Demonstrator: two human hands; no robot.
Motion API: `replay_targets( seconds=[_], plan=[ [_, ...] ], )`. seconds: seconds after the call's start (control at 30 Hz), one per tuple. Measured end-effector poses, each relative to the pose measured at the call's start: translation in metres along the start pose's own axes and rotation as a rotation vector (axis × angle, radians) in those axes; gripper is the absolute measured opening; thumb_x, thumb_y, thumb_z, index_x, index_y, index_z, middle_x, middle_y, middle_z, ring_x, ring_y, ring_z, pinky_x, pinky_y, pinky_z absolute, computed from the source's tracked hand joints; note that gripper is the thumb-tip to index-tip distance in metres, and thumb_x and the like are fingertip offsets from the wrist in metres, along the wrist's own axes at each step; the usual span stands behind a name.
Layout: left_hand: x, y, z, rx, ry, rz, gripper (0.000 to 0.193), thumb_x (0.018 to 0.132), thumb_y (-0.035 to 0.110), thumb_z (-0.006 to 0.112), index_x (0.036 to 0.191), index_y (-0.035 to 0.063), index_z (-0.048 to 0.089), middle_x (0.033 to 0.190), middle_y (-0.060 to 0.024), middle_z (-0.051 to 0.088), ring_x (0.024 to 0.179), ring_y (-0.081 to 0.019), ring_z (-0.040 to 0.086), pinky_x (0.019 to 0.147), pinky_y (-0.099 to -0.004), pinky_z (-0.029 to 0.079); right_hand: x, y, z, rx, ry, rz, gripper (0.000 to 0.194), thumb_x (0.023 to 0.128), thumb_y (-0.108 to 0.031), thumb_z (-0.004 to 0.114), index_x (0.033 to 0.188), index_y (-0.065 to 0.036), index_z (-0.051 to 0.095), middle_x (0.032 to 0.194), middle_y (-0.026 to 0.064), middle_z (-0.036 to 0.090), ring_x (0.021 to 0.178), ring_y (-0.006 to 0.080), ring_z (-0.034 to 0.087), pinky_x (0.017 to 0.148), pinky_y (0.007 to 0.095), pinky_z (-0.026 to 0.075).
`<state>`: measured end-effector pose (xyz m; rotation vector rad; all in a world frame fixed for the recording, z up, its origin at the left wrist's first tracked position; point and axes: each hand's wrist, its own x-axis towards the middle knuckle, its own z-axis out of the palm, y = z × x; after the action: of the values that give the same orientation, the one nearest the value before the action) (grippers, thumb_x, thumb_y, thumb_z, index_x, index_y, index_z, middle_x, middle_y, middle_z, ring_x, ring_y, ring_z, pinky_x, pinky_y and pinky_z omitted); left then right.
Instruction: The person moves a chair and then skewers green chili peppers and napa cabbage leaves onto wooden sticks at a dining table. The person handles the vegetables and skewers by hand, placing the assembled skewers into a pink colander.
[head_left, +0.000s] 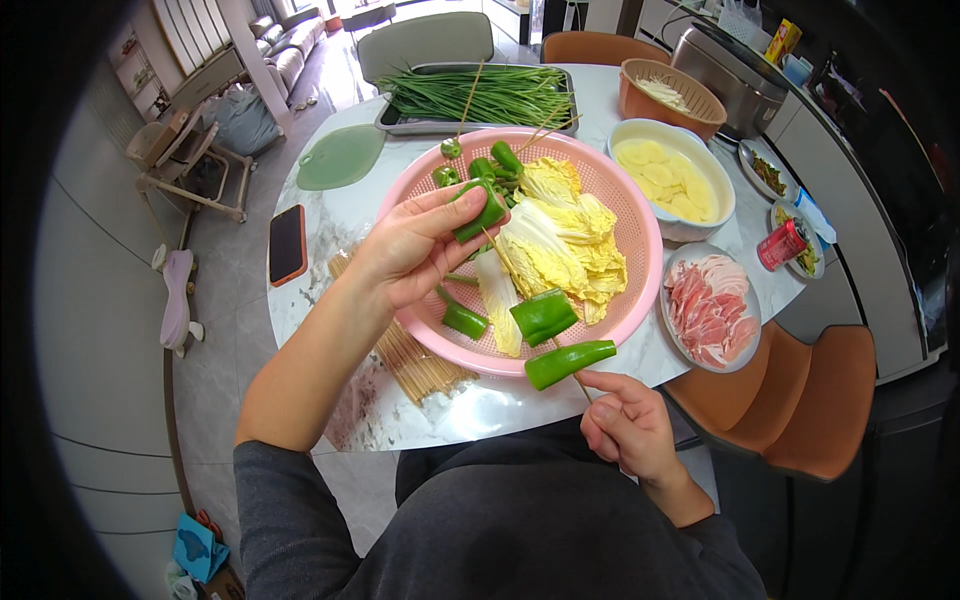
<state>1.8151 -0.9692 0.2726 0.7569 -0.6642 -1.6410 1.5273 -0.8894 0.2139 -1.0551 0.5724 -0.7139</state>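
My left hand (409, 244) pinches a piece of green pepper (478, 212) between thumb and fingers, above a pink plastic colander (651, 281). In my right hand (630, 420) is the lower end of a bamboo skewer (510, 264), which carries two green pepper pieces, one (544, 316) above the other (570, 364). The skewer's upper end lies close to the pepper in my left hand; whether it touches cannot be told. Napa cabbage leaves (559, 240) and more pepper pieces (464, 321) lie in the colander. A few other skewers stick out at its far rim.
Bamboo skewers (420, 360) lie left of the colander, near a phone (288, 245) and a green cutting board (341, 156). Behind is a metal tray (480, 129) of garlic chives. To the right stand a bowl of potato slices (667, 180), a plate of sliced meat (711, 307) and a red can (782, 244).
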Motion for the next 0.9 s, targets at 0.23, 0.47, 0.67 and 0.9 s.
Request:
replay_targets(
  seconds=[0.23,0.47,0.67,0.9],
  plan=[
    [-0.005,0.003,0.006,0.011,0.035,0.009,0.030,0.088,0.009,0.058,0.114,-0.0048,0.053,0.106,-0.0133,0.060,0.098,-0.0203,0.060,0.087,-0.0265,0.052,-0.001,0.000,0.002,-0.006,0.008,-0.004,0.037,0.094,-0.009,0.044,0.130,-0.003,0.043,0.065,0.0054,0.054,0.042,0.0026,0.034,0.041,0.0166,0.027],
    [-0.010,-0.006,0.013,0.086,0.109,0.140,0.029,0.085,0.004,0.061,0.111,-0.0049,0.055,0.104,-0.0118,0.061,0.095,-0.0186,0.061,0.087,-0.0267,0.052,-0.002,-0.002,0.007,0.006,0.051,0.017,0.037,0.094,-0.008,0.043,0.130,-0.003,0.043,0.066,0.0060,0.055,0.042,0.0027,0.034,0.041,0.0169,0.028],
    [-0.012,-0.016,0.019,0.067,0.136,0.111,0.030,0.084,0.003,0.062,0.112,-0.0048,0.055,0.105,-0.0112,0.061,0.093,-0.0169,0.061,0.087,-0.0276,0.052,0.002,0.001,0.009,0.026,0.048,-0.016,0.038,0.093,-0.008,0.044,0.131,-0.004,0.043,0.067,0.0072,0.055,0.042,0.0030,0.034,0.041,0.0171,0.027],
    [-0.016,-0.024,0.028,0.071,0.164,0.067,0.032,0.083,0.004,0.063,0.114,-0.0040,0.054,0.104,-0.0094,0.062,0.092,-0.0162,0.061,0.087,-0.0275,0.052,0.012,0.001,0.010,0.054,0.047,-0.032,0.038,0.093,-0.007,0.043,0.131,-0.005,0.044,0.067,0.0076,0.054,0.041,0.0026,0.032,0.039,0.0171,0.026]
  ],
)
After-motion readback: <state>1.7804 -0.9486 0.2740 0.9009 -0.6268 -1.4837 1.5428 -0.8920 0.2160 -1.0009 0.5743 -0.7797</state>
